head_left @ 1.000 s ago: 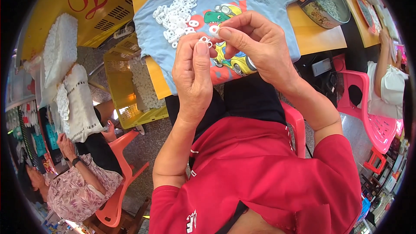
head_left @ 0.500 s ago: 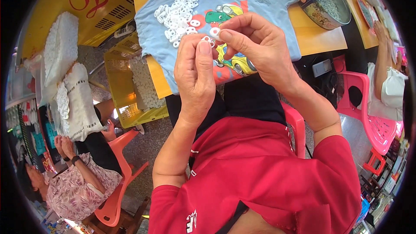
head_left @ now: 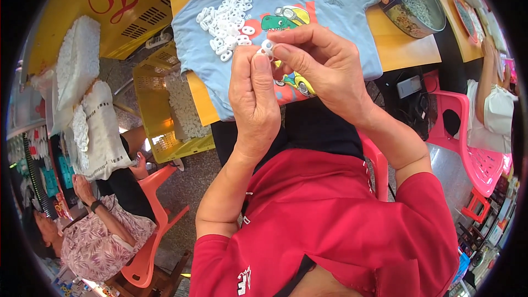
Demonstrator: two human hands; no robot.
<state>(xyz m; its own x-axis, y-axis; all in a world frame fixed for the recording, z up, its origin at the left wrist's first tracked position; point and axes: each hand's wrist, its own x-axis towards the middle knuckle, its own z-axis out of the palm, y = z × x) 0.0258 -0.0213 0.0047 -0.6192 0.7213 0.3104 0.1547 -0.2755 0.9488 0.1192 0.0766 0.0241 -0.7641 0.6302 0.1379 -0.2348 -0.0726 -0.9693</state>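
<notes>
Over the table, my left hand (head_left: 254,99) and my right hand (head_left: 338,74) meet fingertip to fingertip. Between thumb and forefinger the left pinches a small white plastic piece with holes (head_left: 266,47). The right thumb and forefinger close on its upper right side, at a round holed part; whether this is a second piece cannot be made out. Beneath the hands lies a light blue T-shirt (head_left: 352,41) with a cartoon dinosaur print. A loose pile of white two-holed plastic pieces (head_left: 223,27) rests on it, to the left of my fingers.
At the right back of the yellow table (head_left: 410,58) stands an oval tin (head_left: 379,0) of small metallic bits. A yellow crate (head_left: 151,102) holding white pieces is on the left. Another person (head_left: 107,231) sits at left; a person's arm (head_left: 487,71) shows at right.
My right fingers have moved slightly left and down, bringing the white round part against the piece in my left fingers. My left hand has shifted slightly right. The person at left has moved their hands.
</notes>
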